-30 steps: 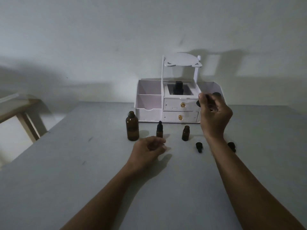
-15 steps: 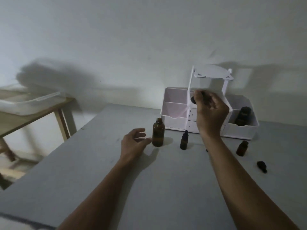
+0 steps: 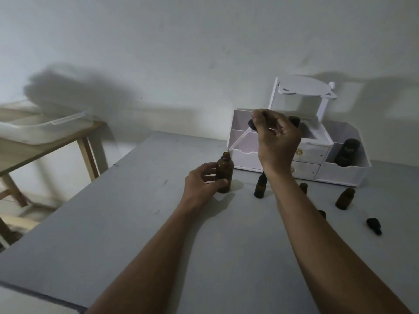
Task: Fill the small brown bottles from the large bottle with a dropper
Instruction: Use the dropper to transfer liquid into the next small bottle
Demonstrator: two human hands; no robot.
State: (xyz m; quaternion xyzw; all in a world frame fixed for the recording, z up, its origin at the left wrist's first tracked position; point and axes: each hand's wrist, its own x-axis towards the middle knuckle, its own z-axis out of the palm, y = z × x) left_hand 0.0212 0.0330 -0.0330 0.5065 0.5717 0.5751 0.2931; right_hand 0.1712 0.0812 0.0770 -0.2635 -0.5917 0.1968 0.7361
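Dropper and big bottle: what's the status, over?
Left hand grips large bottle, cap off. Right hand pinches dropper, tilted, tip at the bottle's mouth. Small bottles stand aside to the right, nothing blocking.

The right forearm (image 3: 294, 211) half hides one small brown bottle (image 3: 304, 186).

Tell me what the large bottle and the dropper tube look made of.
The large bottle: probably amber glass, brown, glossy, faintly see-through. The dropper: thin clear tube, glass or plastic, cannot tell which; its black bulb looks matte, perhaps rubber.
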